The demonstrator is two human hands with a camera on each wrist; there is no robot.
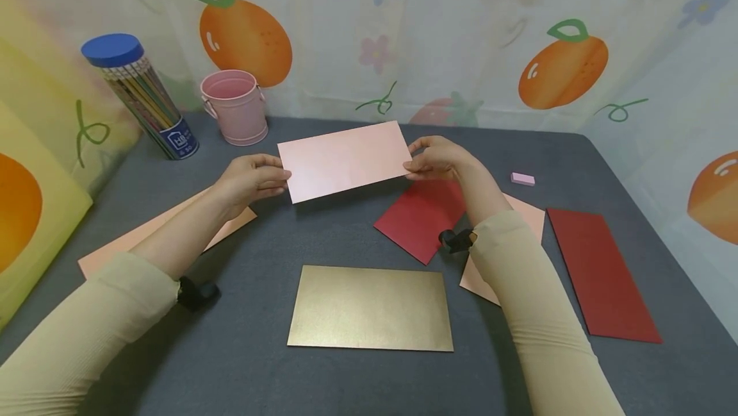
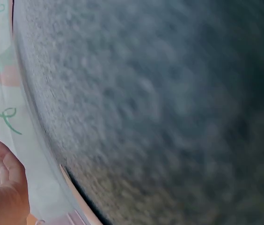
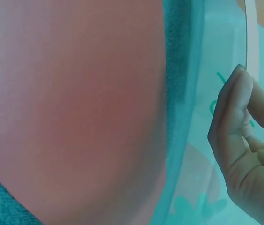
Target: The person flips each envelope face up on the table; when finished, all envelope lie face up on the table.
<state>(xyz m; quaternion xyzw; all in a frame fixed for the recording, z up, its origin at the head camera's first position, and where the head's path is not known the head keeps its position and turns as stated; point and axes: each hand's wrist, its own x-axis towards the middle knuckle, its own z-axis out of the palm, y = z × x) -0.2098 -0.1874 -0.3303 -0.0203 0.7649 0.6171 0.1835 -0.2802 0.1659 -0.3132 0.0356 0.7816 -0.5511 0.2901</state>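
A pale pink rectangular card [image 1: 346,161] is held up above the grey table, tilted so that its right end sits higher. My left hand [image 1: 252,179] pinches its left edge, and my right hand [image 1: 438,158] pinches the right edge between thumb and fingers. In the right wrist view the thumb and a finger meet on the card's thin edge. Below the held card lies a gold card [image 1: 371,308], flat on the table. Under my right hand is a red card [image 1: 423,224]. My left forearm partly covers a peach card [image 1: 127,243].
Partly hidden by the right forearm lies another peach card [image 1: 529,216], with a dark red card [image 1: 602,275] to its right. A pink eraser [image 1: 522,179] lies behind them. At the back left stand a pencil tub [image 1: 144,95] and a pink bucket [image 1: 236,111].
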